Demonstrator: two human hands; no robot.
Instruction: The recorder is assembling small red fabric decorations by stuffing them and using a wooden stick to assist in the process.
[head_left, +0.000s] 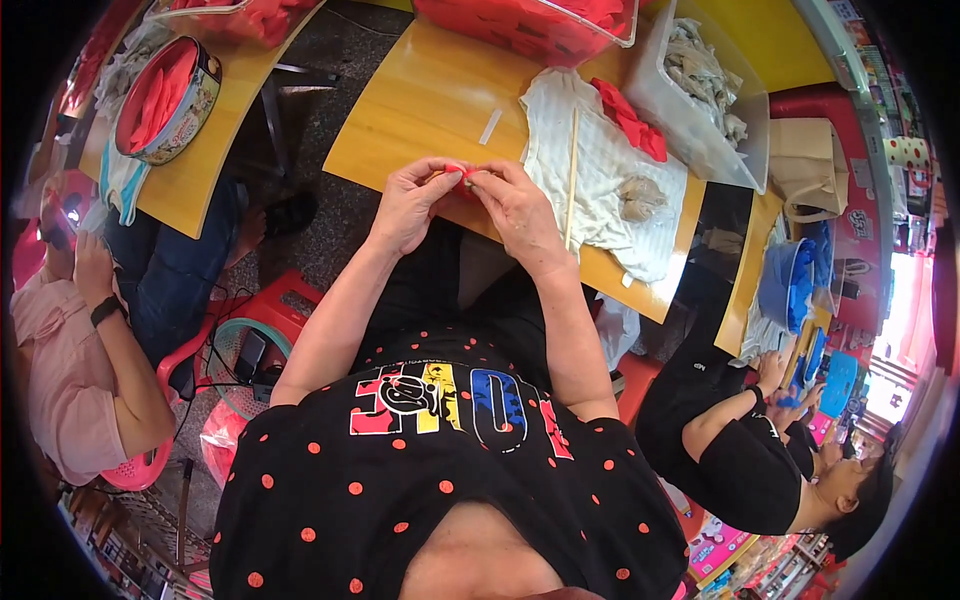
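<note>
Above the near edge of a yellow-brown table [400, 100], my two hands meet at a small piece of thin red material [463, 176]. My left hand [415, 200] pinches it between thumb and fingertips from the left. From the other side my right hand [522, 215] has its fingers closed on the same piece. Much of it is hidden by the fingertips, so I cannot tell what is inside it. Right of my hands lies a crumpled white cloth [610, 130], carrying a thin wooden stick [573, 165], a beige lump [641, 198] and a folded red piece [630, 120].
A clear bin of red pieces [530, 30] and a bin of greyish plastic bundles [705, 85] stand behind the cloth. At left, a round tin [205, 85] holds red pieces. People sit on both sides; a blue tub [785, 285] is at right.
</note>
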